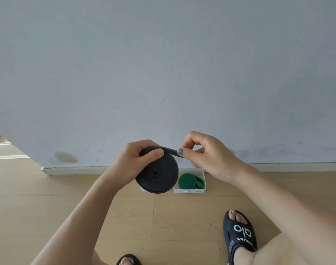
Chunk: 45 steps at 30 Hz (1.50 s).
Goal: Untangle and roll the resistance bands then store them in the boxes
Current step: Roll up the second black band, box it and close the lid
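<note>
Against a grey wall, my left hand grips the coiled black rubber resistance band; my right hand pinches its tail, ready to tuck.

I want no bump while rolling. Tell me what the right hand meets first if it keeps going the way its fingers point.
The right hand points left, pinching the black band tail. First in line is probably the left hand gripping the roll's top, though depth is unclear.

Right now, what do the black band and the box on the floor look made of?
Black band: matte rubber or latex by its look, flexing into a tight coil. Box: probably clear glossy plastic, since the green band shows through its wall.
</note>
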Each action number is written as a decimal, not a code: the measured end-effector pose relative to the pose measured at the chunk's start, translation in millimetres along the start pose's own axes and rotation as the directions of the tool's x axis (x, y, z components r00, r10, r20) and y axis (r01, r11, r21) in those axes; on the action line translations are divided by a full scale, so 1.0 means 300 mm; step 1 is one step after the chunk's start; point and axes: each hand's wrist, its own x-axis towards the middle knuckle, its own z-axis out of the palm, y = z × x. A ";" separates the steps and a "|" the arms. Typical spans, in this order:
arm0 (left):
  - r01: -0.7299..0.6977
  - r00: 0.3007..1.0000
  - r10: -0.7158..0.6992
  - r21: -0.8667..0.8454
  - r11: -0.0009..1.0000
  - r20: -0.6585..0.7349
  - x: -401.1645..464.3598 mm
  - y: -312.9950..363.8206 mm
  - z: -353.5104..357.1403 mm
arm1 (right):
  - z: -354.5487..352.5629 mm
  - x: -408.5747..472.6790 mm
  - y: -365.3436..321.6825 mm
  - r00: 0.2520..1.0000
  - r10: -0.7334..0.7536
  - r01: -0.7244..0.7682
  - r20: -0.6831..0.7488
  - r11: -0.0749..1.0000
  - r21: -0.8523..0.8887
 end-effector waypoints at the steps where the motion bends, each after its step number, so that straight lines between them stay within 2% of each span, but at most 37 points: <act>1: 0.007 1.000 -0.007 -0.034 0.999 -0.006 0.000 -0.001 0.003 | 0.016 -0.005 0.001 1.000 -0.001 0.001 -0.015 1.000 0.020; 4: 0.019 0.999 -0.024 -0.101 0.995 -0.043 0.003 -0.012 0.008 | 0.071 -0.016 0.008 0.996 -0.041 0.043 -0.083 0.999 0.015; 8: 0.060 0.988 -0.093 -0.246 0.967 -0.123 0.013 -0.023 0.012 | 0.134 0.008 0.026 0.958 -0.200 0.175 -0.204 0.976 -0.133; 10: 0.078 0.977 -0.133 -0.302 0.950 -0.165 0.019 -0.026 0.010 | 0.168 0.020 0.045 0.947 -0.212 0.177 -0.242 0.972 -0.156; 13: 0.101 0.960 -0.186 -0.364 0.926 -0.208 0.028 -0.034 0.011 | 0.227 0.014 0.063 0.941 -0.169 0.129 -0.293 0.980 -0.153; 18: 0.204 0.923 -0.330 -0.475 0.856 -0.198 0.053 -0.054 0.052 | 0.337 0.014 0.101 0.931 -0.023 -0.020 -0.364 0.993 -0.113; 22: 0.315 0.868 -0.469 -0.546 0.776 -0.165 0.104 -0.103 0.070 | 0.356 0.072 0.140 0.907 0.117 -0.125 -0.404 0.992 0.006; 27: 0.466 0.793 -0.603 -0.550 0.694 -0.089 0.196 -0.202 0.066 | 0.429 0.163 0.217 0.795 0.306 -0.222 -0.523 0.950 0.220; 31: 0.601 0.748 -0.663 -0.441 0.666 0.018 0.252 -0.383 0.014 | 0.527 0.239 0.365 0.713 0.515 -0.362 -0.475 0.851 0.380; 33: 0.656 0.744 -0.662 -0.294 0.695 0.093 0.282 -0.489 -0.005 | 0.554 0.273 0.463 0.631 0.639 -0.449 -0.441 0.764 0.464; 35: 0.661 0.750 -0.653 -0.137 0.737 0.106 0.294 -0.597 -0.010 | 0.566 0.303 0.557 0.544 0.724 -0.521 -0.425 0.688 0.505; 38: 0.608 0.785 -0.611 0.061 0.791 0.103 0.303 -0.781 -0.011 | 0.591 0.366 0.691 0.469 0.781 -0.604 -0.414 0.625 0.495; 42: 0.471 0.852 -0.512 0.266 0.841 0.112 0.351 -1.003 0.001 | 0.655 0.487 0.855 0.469 0.776 -0.668 -0.422 0.624 0.405; 45: 0.362 0.886 -0.449 0.432 0.826 0.116 0.376 -1.126 0.036 | 0.727 0.548 0.971 0.455 0.790 -0.707 -0.410 0.601 0.373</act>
